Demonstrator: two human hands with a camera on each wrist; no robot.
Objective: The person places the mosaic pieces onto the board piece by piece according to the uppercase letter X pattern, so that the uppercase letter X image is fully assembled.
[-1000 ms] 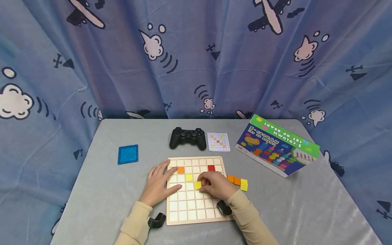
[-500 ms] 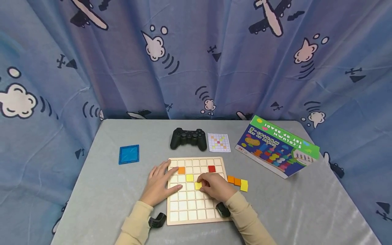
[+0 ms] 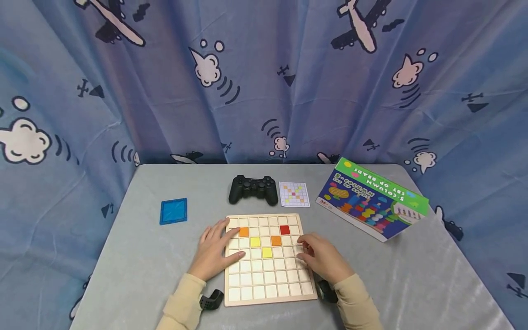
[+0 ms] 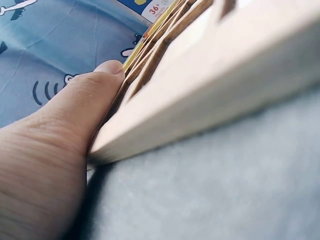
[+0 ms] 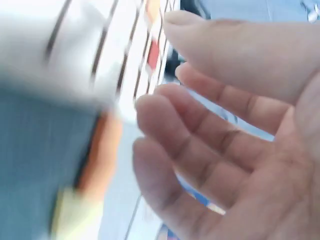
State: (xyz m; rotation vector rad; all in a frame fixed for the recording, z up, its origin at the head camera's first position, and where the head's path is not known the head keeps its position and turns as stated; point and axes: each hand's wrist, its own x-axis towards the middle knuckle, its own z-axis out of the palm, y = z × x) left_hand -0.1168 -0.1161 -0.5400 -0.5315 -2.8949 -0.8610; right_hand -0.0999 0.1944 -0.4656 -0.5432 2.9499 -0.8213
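Note:
A wooden grid board lies on the table in the head view. Orange tiles, one of them near the middle, yellow tiles and a red tile sit in its cells. My left hand rests with spread fingers over the board's left edge; its thumb touches the rim in the left wrist view. Holding nothing, my right hand hovers at the right edge with loosely bent fingers. Loose orange and yellow tiles lie beside the board in the right wrist view, hidden by that hand in the head view.
Behind the board are a black game controller and a printed pattern card. A blue square tray lies at the back left. The colourful bead-set box stands at the back right. A patterned curtain hangs beyond the table.
My right hand has let go of the yellow tile in its cell and moved right to the board's edge. An orange tile that the hand had covered now shows. The left hand stays put.

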